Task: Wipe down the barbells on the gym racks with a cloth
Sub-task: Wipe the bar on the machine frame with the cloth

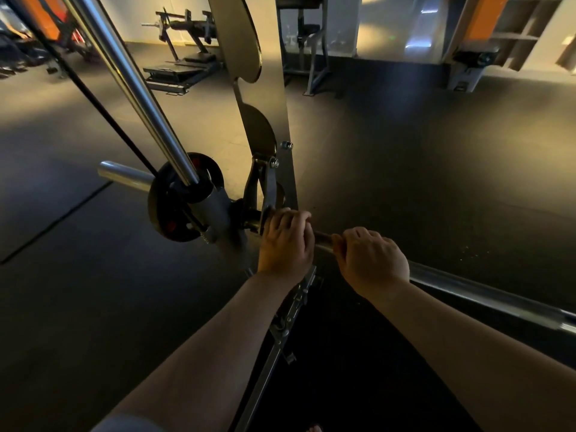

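At centre frame, both bare hands close over one barbell (486, 291), a chrome bar running from lower right up toward the rack upright (280, 98). Left grip (285, 241): fingers curled over the top of the bar, wrapped on it just beside the hook bracket (265, 188) that links bar and upright. Right grip (371, 260): likewise clamped around the bar, knuckles up, thumb end toward the left hand. A short bare length of bar shows between the two grips; they lie near each other but apart. Whether a cloth is held under either palm cannot be told, since the fingers cover the contact area.

To the right of the right grip, the barbell continues as a long polished shaft, leaving the frame at the lower right edge. To the left of the left grip, beyond the bracket, the bar passes a grey sleeve housing (215, 207) and carries a small black weight plate (184, 201) with red marks; a chrome sleeve end (124, 173) projects farther left. A chrome guide rod (131, 85) rises diagonally from that housing toward the upper left. Below the left grip, a slanted steel strut (277, 341) with a latch descends toward the bottom edge. Dark rubber floor (436, 151) lies under everything; other gym machines (184, 42) stand far beyond the grips.
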The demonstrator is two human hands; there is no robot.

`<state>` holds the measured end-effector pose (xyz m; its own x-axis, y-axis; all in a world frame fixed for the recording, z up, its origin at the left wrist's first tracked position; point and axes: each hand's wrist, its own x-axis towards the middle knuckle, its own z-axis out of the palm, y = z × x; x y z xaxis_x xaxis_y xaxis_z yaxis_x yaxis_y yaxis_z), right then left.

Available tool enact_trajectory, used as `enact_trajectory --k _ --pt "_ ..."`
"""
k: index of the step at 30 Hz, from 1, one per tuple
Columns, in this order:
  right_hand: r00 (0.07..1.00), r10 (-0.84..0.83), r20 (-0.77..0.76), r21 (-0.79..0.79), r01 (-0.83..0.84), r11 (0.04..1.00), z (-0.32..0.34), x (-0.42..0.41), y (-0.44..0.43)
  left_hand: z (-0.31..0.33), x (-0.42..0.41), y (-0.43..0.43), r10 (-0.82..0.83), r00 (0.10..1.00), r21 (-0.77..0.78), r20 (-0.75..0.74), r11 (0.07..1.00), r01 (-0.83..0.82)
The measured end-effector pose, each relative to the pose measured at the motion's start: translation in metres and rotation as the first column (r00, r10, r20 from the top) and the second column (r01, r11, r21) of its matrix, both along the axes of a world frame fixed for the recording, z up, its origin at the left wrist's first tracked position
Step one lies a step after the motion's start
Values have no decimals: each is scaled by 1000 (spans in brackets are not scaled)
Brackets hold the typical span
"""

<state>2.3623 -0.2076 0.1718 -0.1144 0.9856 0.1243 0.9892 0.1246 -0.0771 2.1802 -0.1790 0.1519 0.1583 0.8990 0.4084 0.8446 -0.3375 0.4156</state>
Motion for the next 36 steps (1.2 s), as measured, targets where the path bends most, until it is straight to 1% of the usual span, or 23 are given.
enact_trajectory --k 2,4,6,8,9,10,13,14,18,21,22,23,26,27,28,29,32,33,34,36 --pt "1000 6 -6 -18 -6 1000 2 -1 -1 -5 11 -9 22 998 -18 56 1000 -21" --pt "1000 4 -8 -22 -4 1000 3 -2 -2 -9 15 -17 -22 997 -38 68 999 25" --pt "1000 -5 -2 -13 5 1000 4 -3 -4 -8 4 -16 -88 996 -72 27 993 90" --pt "1000 -10 -4 -7 10 1000 4 -2 -6 -5 -12 -10 -111 993 -75 -49 991 108" --pt "1000 -12 -6 -8 12 1000 5 -1 -7 -4 -15 -8 -103 993 -77 -63 992 98" --pt "1000 -15 -4 -11 14 1000 7 0 -9 -4 -12 -8 -78 996 -92 -39 993 74" --pt "999 -34 5 -26 34 999 11 3 -16 -5 19 -23 54 993 -124 108 991 -40" --pt "999 -46 -1 -32 45 998 12 4 -18 -8 29 -29 61 991 -123 122 991 -45" --pt "995 -96 1 -29 96 995 14 17 -30 -21 41 -42 -105 994 -73 33 992 107" --pt "991 -136 -9 -7 136 991 16 23 -38 -22 18 -30 -178 983 37 -54 983 180" --pt "990 -136 -23 -6 136 991 17 23 -39 -22 9 -25 -166 983 57 -82 984 171" --pt "990 -135 -38 -2 135 991 16 23 -41 -21 3 -20 -127 989 56 -74 990 132" --pt "989 -138 -58 11 139 990 13 21 -41 -17 19 -21 47 996 -22 79 999 -45" --pt "988 -140 -61 10 141 990 13 20 -41 -16 32 -27 72 990 -40 123 997 -68" --pt "988 -143 -59 4 144 990 12 19 -40 -15 45 -34 64 988 -42 142 997 -58" --pt "988 -143 -52 -7 143 990 11 19 -39 -15 55 -40 23 992 -26 127 999 -19" --pt "990 -140 -23 -18 140 990 8 21 -37 -18 51 -43 -178 984 83 -7 981 178" --pt "989 -150 -21 -6 150 989 7 20 -38 -19 42 -38 -203 979 114 -26 972 205" --pt "987 -162 -23 20 162 987 7 19 -38 -21 32 -31 -194 981 126 -26 973 195" --pt "984 -178 -22 61 179 982 8 16 -39 -22 17 -22 -102 995 105 23 990 99"
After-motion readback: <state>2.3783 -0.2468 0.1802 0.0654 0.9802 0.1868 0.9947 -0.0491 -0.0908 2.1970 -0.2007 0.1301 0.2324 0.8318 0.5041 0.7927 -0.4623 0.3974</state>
